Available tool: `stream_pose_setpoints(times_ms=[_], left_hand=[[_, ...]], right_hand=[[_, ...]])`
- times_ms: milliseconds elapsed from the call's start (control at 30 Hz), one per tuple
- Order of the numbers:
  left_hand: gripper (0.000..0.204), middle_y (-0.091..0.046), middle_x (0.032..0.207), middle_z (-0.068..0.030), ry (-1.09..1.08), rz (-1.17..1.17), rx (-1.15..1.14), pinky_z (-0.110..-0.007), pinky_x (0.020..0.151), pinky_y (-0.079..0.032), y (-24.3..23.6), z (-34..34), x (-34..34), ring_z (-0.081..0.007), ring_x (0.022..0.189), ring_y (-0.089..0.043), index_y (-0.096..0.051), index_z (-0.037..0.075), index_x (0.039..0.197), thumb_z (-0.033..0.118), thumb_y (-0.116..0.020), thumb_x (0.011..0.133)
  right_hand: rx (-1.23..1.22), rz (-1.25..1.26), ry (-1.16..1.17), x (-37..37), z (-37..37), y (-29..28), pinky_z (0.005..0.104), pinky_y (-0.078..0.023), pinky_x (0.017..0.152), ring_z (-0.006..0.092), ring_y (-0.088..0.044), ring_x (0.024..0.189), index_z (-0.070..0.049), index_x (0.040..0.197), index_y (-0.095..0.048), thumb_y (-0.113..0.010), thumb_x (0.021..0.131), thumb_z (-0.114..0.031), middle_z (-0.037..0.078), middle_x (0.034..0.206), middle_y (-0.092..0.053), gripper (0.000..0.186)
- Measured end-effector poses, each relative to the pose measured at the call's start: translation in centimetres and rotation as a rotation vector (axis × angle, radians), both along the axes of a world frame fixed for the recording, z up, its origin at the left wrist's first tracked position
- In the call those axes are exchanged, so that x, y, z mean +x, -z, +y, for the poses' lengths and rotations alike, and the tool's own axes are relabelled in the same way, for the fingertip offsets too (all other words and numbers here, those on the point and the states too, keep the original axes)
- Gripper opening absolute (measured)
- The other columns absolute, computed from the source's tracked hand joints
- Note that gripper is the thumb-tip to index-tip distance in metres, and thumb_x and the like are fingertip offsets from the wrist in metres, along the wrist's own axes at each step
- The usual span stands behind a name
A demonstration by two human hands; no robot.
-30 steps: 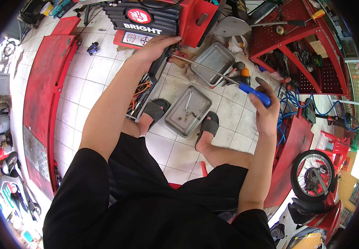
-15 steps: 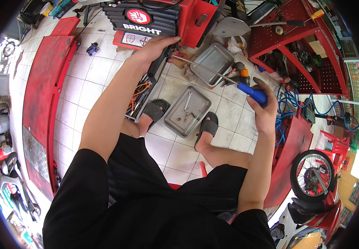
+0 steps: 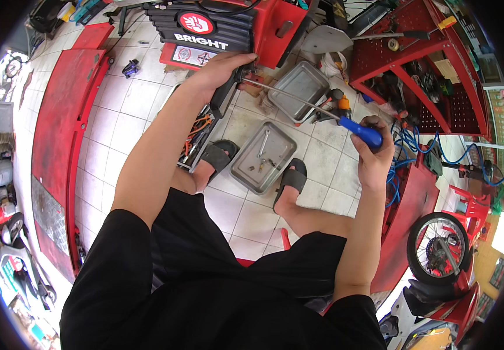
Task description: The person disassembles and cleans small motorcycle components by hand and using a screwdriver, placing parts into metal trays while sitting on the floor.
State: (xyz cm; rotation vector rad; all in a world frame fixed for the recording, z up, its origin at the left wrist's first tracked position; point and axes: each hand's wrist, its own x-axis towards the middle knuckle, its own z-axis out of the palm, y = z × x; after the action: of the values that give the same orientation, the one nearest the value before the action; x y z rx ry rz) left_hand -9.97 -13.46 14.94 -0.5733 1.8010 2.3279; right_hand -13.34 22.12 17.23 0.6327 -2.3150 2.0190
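Observation:
My left hand (image 3: 220, 73) grips a black part (image 3: 234, 84) at the corner of a red-and-black machine (image 3: 269, 35), above an open case of tools (image 3: 193, 137). My right hand (image 3: 374, 151) is closed on the blue handle of a long screwdriver (image 3: 360, 131), whose shaft runs leftward into the black part beside my left fingers; the tip is hidden. Below the shaft, a metal tray (image 3: 243, 166) between my sandalled feet holds a wrench (image 3: 263, 143) and several small parts. A second metal tray (image 3: 298, 90) lies behind it, near an orange-and-black tool (image 3: 342, 102).
Long red platforms (image 3: 53, 116) (image 3: 415, 198) stand on both sides. A red tool cart (image 3: 403, 29) is at upper right, with blue hoses (image 3: 406, 140) below it. A motorcycle wheel (image 3: 438, 245) is at lower right. A small blue item (image 3: 130, 68) lies on the tiles.
My right hand moved slightly left, then back right with the screwdriver, and its fingers now curl a little differently on the handle. My left hand has stayed nearly still.

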Motion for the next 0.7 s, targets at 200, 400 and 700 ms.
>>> stream_pose_setpoints(times_ms=[200,400,700], left_hand=[[0.039,-0.063,0.096,-0.0062,-0.024,-0.007,-0.015,-0.029,0.066,-0.058,0.1,-0.4,0.4,-0.0134,0.081,-0.063,-0.062,0.002,0.114,0.033,-0.068,0.092],[0.039,-0.062,0.096,-0.0059,-0.005,0.014,-0.003,-0.028,0.065,-0.057,0.6,-0.5,0.1,-0.0130,0.081,-0.063,-0.062,0.001,0.115,0.032,-0.067,0.092],[0.039,-0.062,0.096,-0.0051,-0.019,0.025,-0.049,-0.026,0.062,-0.056,0.1,0.0,0.2,-0.0115,0.077,-0.061,-0.062,0.002,0.116,0.033,-0.068,0.092]], right_hand=[[0.017,-0.431,-0.011,0.9,-1.1,-1.9,0.0229,-0.047,0.052,0.0149,-0.059,0.065,0.005,0.118,-0.057,-0.068,0.092,-0.016,0.011,0.092,-0.062,0.035],[-0.030,-0.253,-0.017,0.4,-0.4,-1.2,0.0226,-0.044,0.057,0.0119,-0.057,0.067,0.003,0.117,-0.056,-0.064,0.091,-0.006,0.008,0.087,-0.062,0.029],[0.232,-0.463,-0.062,0.9,-0.7,-2.4,0.0214,-0.040,0.050,0.0093,-0.054,0.062,0.004,0.112,-0.063,-0.072,0.086,-0.009,0.006,0.078,-0.062,0.030]])
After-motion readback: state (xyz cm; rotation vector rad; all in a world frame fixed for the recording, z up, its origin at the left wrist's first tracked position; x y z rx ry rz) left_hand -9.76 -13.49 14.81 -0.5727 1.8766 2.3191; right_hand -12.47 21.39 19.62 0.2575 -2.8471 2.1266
